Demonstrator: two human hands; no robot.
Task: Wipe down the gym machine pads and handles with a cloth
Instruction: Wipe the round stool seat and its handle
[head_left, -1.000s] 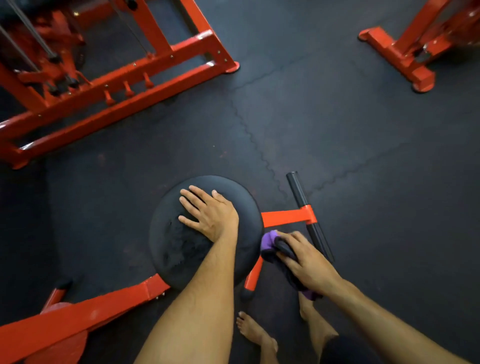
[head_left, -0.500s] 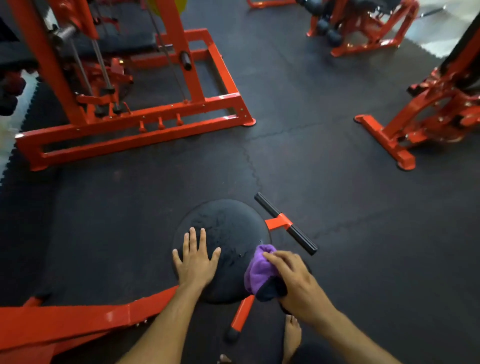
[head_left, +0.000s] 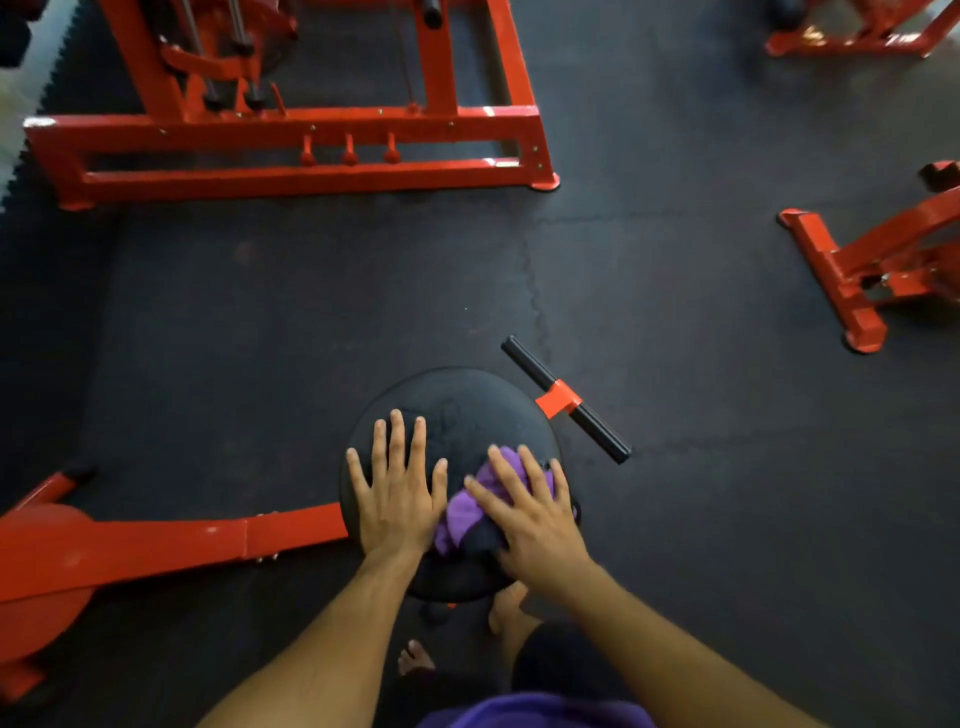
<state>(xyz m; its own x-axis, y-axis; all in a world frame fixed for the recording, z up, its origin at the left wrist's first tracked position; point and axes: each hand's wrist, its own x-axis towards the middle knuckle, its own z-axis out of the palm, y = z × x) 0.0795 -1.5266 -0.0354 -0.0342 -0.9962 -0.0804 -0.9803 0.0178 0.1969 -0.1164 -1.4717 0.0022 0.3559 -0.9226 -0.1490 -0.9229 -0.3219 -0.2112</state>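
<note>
From the head camera, the left hand (head_left: 397, 499) lies flat with straight fingers on the round black pad (head_left: 457, 410), likely to steady it, while the right hand (head_left: 530, 514) presses the purple cloth (head_left: 467, 512) flat onto the pad's near right part for wiping. Just right of the pad sits the black handle bar (head_left: 566, 400); an orange machine frame (head_left: 291, 135) stands far left, well apart, nothing blocking.

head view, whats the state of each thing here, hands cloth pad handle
left hand: flat on the round pad, fingers straight and spread
right hand: fingers straight, pressing the cloth onto the pad
purple cloth: bunched, pinned under the right hand
round pad: black, surface scuffed, both hands on it
handle bar: untouched, black grips either side of an orange bracket
</note>
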